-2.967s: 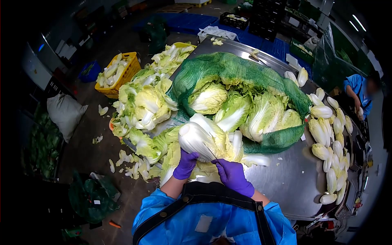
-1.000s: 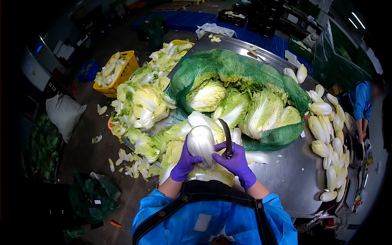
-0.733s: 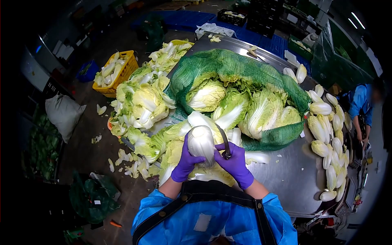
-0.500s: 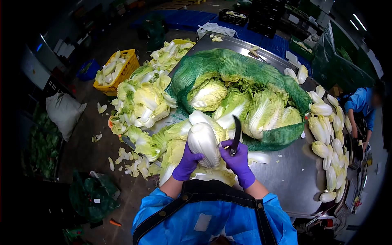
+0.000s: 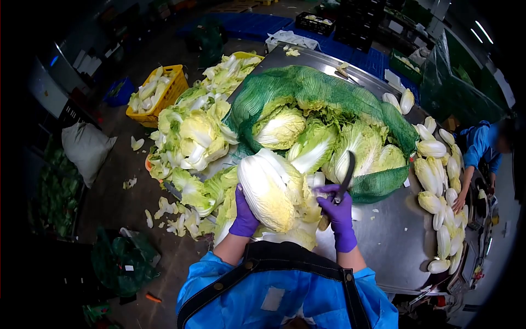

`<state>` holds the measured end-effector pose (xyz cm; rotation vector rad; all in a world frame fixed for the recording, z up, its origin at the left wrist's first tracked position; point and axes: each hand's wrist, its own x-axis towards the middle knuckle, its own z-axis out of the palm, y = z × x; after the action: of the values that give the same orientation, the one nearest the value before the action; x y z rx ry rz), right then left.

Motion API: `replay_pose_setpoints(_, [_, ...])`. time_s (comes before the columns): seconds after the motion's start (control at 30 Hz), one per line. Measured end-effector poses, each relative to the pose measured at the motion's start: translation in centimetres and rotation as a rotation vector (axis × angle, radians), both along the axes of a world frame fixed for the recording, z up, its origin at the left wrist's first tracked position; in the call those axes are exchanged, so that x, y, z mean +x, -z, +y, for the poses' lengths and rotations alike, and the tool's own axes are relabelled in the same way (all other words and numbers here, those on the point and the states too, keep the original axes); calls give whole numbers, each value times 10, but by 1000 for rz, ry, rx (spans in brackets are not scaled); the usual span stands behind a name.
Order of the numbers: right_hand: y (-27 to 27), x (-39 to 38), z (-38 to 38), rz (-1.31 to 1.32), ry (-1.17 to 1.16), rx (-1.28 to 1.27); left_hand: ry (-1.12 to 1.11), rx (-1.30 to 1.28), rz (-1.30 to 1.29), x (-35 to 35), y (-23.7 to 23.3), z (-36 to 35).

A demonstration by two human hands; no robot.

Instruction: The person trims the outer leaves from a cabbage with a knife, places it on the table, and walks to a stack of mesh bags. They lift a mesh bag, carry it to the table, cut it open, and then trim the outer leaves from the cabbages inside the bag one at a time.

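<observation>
A pale napa cabbage (image 5: 268,189) is tilted in front of me, its white leaf base up and left. My left hand (image 5: 244,215), in a purple glove, grips its left side. My right hand (image 5: 338,213), also gloved, is closed round a knife with a dark curved blade (image 5: 348,174) pointing up, just right of the cabbage. Loose leaves (image 5: 224,197) lie under and beside the cabbage. Beyond it, a green mesh bag (image 5: 312,82) lies open with several whole cabbages (image 5: 350,148) inside.
Trimmed cabbages (image 5: 430,170) line the right side of the metal table (image 5: 383,247). Leaves (image 5: 200,137) are heaped at the left. A yellow crate (image 5: 172,90) stands on the floor. A co-worker in blue (image 5: 479,145) reaches toward the trimmed cabbages.
The cabbage between my hands has turned, showing more of its yellow leafy side. My right hand has moved right with the knife, away from it. The co-worker's hand has come nearer the trimmed cabbages.
</observation>
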<state>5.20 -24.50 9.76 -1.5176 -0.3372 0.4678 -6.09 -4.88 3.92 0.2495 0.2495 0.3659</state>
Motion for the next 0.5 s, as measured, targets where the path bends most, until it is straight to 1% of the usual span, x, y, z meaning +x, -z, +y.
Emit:
replay_pose_setpoints(0.07, [5,-3,5,-259,-38,-131,-28,35,29,-1,-6,0])
replay_pose_setpoints(0.1, [5,-7,2,-55,-191,-124,-27,36,26,2,-11,-1])
replay_pose_setpoints(0.13, [8,-12,4,-66,-343,-60,11,61,41,5,-17,-4])
replay_pose_setpoints(0.2, [19,-25,11,-241,-419,-70,48,85,57,4,-24,-6])
replay_pose_setpoints(0.23, [26,-29,12,-103,-346,-70,85,155,-8,3,-25,-6])
replay_pose_setpoints(0.27, [31,-27,10,-112,-339,-71,125,225,-78,3,-29,-7])
replay_pose_setpoints(0.3, [36,-24,7,36,-320,18,166,280,-75,1,-35,-7])
replay_pose_setpoints(0.33, [41,-21,3,180,-298,109,176,281,-88,2,-40,-8])
replay_pose_setpoints(0.37, [49,-22,-1,213,-230,204,190,406,-75,3,-42,-10])
replay_pose_setpoints(0.4, [57,-22,-9,202,-216,204,205,532,-62,4,-44,-12])
replay_pose_setpoints(0.47, [65,-20,-27,549,-165,296,245,548,-64,8,-45,-16])
replay_pose_setpoints(0.5, [68,-26,-28,545,-76,373,272,564,-72,9,-46,-18])
